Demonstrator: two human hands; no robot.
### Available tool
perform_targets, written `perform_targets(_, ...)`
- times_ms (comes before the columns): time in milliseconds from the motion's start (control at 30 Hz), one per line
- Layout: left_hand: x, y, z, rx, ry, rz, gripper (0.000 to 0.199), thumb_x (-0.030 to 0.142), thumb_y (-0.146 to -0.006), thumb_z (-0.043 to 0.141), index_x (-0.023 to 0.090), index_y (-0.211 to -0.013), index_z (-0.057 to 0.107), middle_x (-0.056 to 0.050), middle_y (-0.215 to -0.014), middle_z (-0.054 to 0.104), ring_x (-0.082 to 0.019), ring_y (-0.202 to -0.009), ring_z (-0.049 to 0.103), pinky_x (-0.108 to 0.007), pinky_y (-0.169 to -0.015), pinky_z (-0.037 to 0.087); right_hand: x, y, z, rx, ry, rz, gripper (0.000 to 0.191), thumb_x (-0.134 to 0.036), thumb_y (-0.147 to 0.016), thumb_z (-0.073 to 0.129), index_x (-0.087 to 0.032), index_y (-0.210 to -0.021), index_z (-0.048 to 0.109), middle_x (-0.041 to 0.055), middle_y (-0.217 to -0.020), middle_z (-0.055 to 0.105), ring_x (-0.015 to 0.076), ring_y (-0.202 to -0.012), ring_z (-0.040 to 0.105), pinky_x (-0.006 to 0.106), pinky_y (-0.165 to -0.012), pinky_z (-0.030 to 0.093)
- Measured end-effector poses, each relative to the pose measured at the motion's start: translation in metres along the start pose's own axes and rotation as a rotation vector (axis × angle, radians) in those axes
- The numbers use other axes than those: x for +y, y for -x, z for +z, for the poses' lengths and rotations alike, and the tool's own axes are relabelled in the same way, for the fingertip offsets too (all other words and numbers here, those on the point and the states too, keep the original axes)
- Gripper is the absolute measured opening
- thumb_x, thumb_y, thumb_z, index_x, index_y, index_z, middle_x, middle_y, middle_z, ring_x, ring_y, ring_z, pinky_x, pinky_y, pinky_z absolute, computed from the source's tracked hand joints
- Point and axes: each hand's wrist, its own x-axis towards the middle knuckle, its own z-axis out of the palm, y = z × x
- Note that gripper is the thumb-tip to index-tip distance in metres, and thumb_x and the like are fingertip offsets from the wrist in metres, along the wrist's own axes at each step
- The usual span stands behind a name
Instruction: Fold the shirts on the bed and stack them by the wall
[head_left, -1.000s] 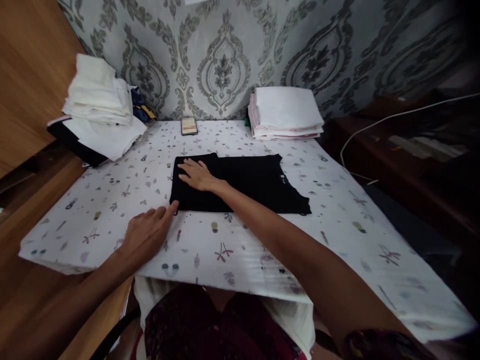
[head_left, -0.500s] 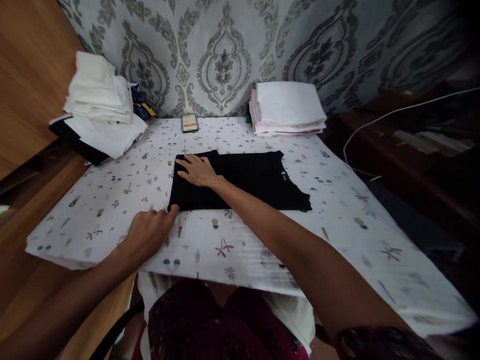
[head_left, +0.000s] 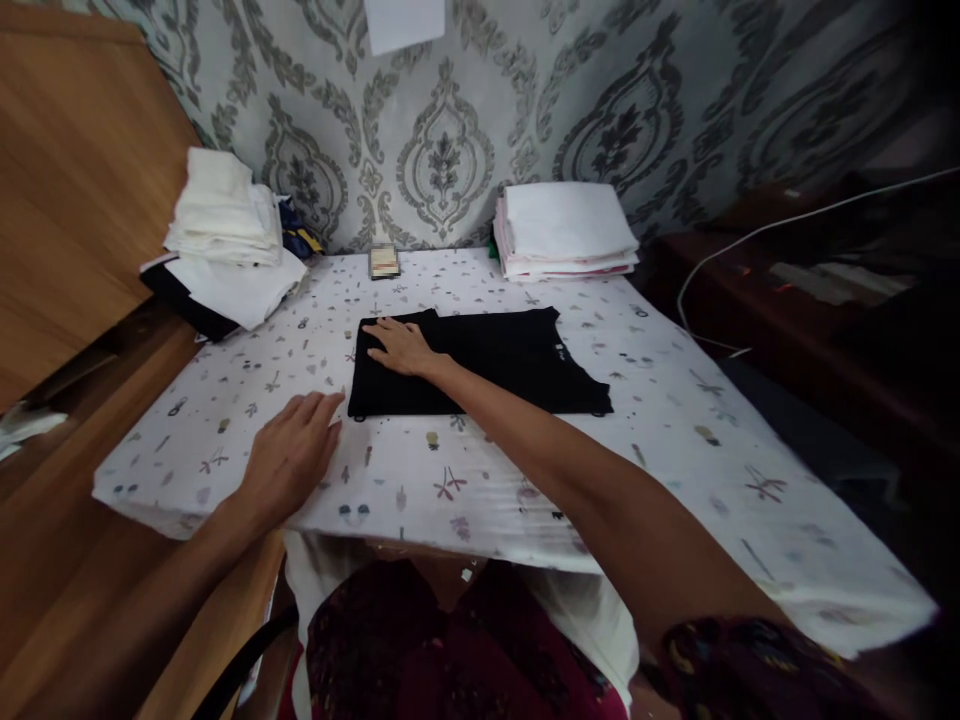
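Observation:
A black folded garment (head_left: 502, 350) with a small label at its curved right end lies flat across the middle of the cloth-covered table (head_left: 420, 480). On its left part rests my right hand (head_left: 401, 347), palm down with fingers spread, and that forearm crosses over the near edge of the fabric. My left hand (head_left: 292, 450) hovers or lies just left of the garment's near left corner. Its fingers are stretched out and hold nothing.
At the back left sits a pile of white folded cloths (head_left: 225, 215) with dark items beneath. A stack of white and pink folded cloths (head_left: 566, 225) stands at the back right. Between them, a small framed card (head_left: 385, 261) leans by the wall. A white cable (head_left: 750, 235) hangs right.
My left hand has let go of the garment's near left corner and drawn back to the left, its fingers now extended. My right hand stays on the fabric. The view has shifted slightly.

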Motion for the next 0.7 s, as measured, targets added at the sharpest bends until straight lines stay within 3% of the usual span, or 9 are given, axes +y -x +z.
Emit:
perform_targets(100, -0.005, -0.012, 0.011, 0.024, 0.104, 0.181, 0.038, 0.024, -0.095, 0.033, 0.018, -0.120, 0.061, -0.014, -0.123, 0.067, -0.029, -0.114, 0.062, -0.044, -0.094, 0.050, -0.001, 0.035, -0.012, 0.075, -0.039, -0.033, 0.051, -0.029, -0.098, 0.049, -0.018, -0.147, 0.046, 0.0153, -0.160, 0.036, 0.0271, -0.150, 0.026, 0.052, -0.118, 0.024)
perform_targets(200, -0.010, -0.022, 0.013, -0.043, 0.130, 0.218, 0.035, 0.028, -0.093, 0.033, 0.020, -0.102, 0.066, -0.013, -0.106, 0.070, -0.032, -0.100, 0.065, -0.047, -0.086, 0.050, 0.017, 0.092, -0.029, 0.196, -0.052, -0.061, 0.047, -0.029, -0.097, 0.050, -0.018, -0.143, 0.051, 0.0154, -0.159, 0.037, 0.0260, -0.149, 0.028, 0.050, -0.117, 0.026)
perform_targets(267, -0.011, -0.031, 0.007, -0.051, 0.203, 0.194, 0.036, 0.035, -0.093, 0.033, 0.021, -0.099, 0.065, -0.012, -0.101, 0.070, -0.031, -0.095, 0.065, -0.045, -0.080, 0.050, 0.039, 0.139, -0.043, 0.296, -0.036, 0.037, 0.046, -0.027, -0.095, 0.051, -0.018, -0.141, 0.053, 0.0159, -0.157, 0.040, 0.0266, -0.147, 0.033, 0.049, -0.117, 0.029)
perform_targets(367, -0.001, -0.057, -0.006, -0.084, 0.381, 0.164, 0.038, 0.045, -0.094, 0.035, 0.023, -0.102, 0.064, -0.009, -0.101, 0.070, -0.026, -0.086, 0.064, -0.037, -0.071, 0.050, 0.077, 0.205, -0.062, 0.450, -0.013, 0.349, 0.044, -0.028, -0.094, 0.050, -0.014, -0.135, 0.057, 0.0191, -0.152, 0.045, 0.0298, -0.142, 0.041, 0.048, -0.115, 0.033)
perform_targets(500, 0.041, -0.129, -0.011, -0.148, 0.612, 0.281, 0.032, 0.044, -0.090, 0.042, 0.022, -0.100, 0.063, -0.004, -0.093, 0.069, -0.020, -0.078, 0.062, -0.032, -0.070, 0.047, 0.105, 0.259, -0.075, 0.428, -0.026, 0.727, 0.044, -0.035, -0.095, 0.049, -0.011, -0.131, 0.058, 0.0192, -0.131, 0.059, 0.0300, -0.122, 0.057, 0.043, -0.103, 0.044)
perform_targets(600, 0.089, -0.198, -0.002, -0.221, 0.728, 0.331, 0.027, 0.038, -0.086, 0.049, 0.021, -0.100, 0.065, -0.004, -0.090, 0.069, -0.019, -0.077, 0.061, -0.031, -0.073, 0.048, 0.104, 0.270, -0.082, 0.345, -0.017, 0.833, 0.041, -0.040, -0.096, 0.048, -0.014, -0.124, 0.061, 0.0158, -0.121, 0.063, 0.0277, -0.112, 0.061, 0.038, -0.094, 0.047)
perform_targets(700, 0.141, -0.260, 0.012, -0.267, 0.742, 0.283, 0.023, 0.028, -0.083, 0.052, 0.019, -0.100, 0.065, -0.007, -0.097, 0.070, -0.019, -0.084, 0.063, -0.031, -0.078, 0.049, 0.098, 0.267, -0.086, 0.299, -0.029, 0.866, 0.033, -0.043, -0.096, 0.049, -0.016, -0.109, 0.065, 0.0128, -0.112, 0.066, 0.0255, -0.104, 0.063, 0.035, -0.085, 0.047)
